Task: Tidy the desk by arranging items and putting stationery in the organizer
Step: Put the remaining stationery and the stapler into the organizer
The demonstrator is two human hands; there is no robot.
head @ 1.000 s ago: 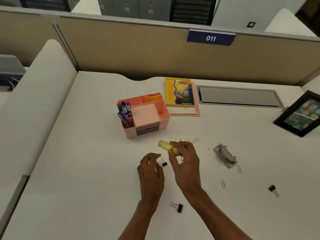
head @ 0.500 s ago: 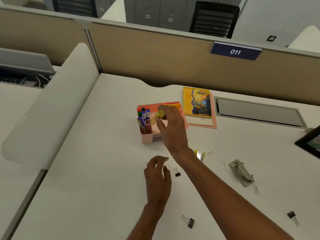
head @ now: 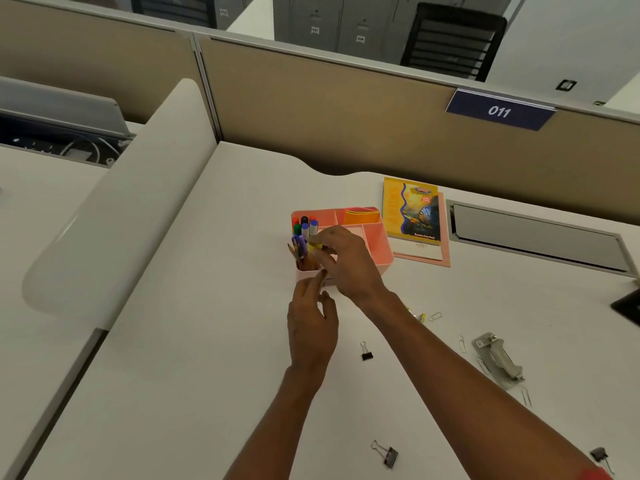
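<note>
Yellow highlighter [head: 313, 247] seemingly pinched in grip of right hand [head: 349, 263] over organizer [head: 379, 249], left hand [head: 311, 329] loosely spread

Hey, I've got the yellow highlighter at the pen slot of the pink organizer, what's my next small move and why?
Probably lower it straight in and let go. The right hand pinches the yellow highlighter over the front-left compartment of the pink organizer, beside the markers standing there, while the left hand sits at the organizer's front edge, seemingly steadying it.
</note>
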